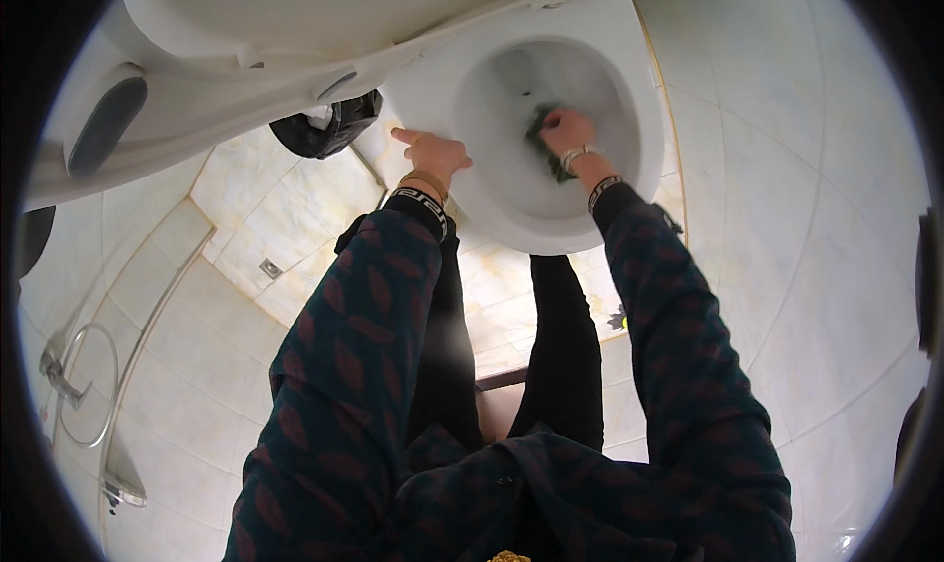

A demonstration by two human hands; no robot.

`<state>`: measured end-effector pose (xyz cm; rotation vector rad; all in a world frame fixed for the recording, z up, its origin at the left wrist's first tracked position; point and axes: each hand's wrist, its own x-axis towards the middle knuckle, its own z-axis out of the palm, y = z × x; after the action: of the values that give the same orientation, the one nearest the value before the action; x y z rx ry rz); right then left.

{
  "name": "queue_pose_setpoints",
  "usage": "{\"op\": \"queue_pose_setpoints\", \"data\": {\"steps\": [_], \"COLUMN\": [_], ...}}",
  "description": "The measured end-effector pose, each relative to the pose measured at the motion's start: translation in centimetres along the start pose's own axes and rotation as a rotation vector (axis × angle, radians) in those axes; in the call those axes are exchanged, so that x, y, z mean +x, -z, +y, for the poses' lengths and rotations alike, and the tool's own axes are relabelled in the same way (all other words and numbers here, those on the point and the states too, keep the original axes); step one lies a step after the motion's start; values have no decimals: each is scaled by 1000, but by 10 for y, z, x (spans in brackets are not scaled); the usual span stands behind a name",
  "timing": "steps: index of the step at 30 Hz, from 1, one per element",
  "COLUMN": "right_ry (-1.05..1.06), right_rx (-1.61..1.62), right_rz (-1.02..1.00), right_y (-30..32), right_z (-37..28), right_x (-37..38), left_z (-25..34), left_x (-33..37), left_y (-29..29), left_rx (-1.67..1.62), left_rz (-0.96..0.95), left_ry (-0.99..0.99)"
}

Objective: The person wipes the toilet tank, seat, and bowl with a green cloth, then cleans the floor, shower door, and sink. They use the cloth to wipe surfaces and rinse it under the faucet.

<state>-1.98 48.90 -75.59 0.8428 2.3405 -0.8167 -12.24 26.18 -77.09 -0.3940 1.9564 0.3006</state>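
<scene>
My right hand (pixel 568 132) reaches into the white toilet bowl (pixel 615 174), its fingers closed on a dark green cloth (pixel 538 134). The cloth is crumpled against the inner wall of the bowl, and part of it hangs below my fingers. My left hand (pixel 434 156) is at the left side of the toilet rim, index finger stretched out to the left and thumb apart. I see nothing held in it. The raised toilet seat and lid (pixel 295 31) stand beyond the bowl.
A bin with a black bag (pixel 329 126) stands left of the toilet, with something white inside. A floor drain (pixel 269 267) is set in the marbled tiles. At far left are a metal fitting with a hose (pixel 71 385) and a shower head (pixel 125 491). Tiled wall (pixel 787 169) closes the right side.
</scene>
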Motion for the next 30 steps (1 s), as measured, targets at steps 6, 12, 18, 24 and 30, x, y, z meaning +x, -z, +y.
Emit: {"op": "queue_pose_setpoints", "data": {"steps": [6,12,18,24,30], "right_ry": [67,-197,-599,-249,16], "right_rx": [-484,-39,1543,2392,1127], "right_rz": [-57,23,736,568,-107], "right_y": [-25,-52,2,28,-37], "right_z": [26,22,10,-61,-108], "right_x": [-9,-49,37,79,25], "left_z": [16,25,26,38,7], "left_x": [-29,-45,-42,-63,-23], "left_y": [13,19,17,28,11], "left_rx": [-258,-217,-190,-222,30], "left_rz": [53,73,48,50,-10], "left_ry": [106,82,103,162,27]}}
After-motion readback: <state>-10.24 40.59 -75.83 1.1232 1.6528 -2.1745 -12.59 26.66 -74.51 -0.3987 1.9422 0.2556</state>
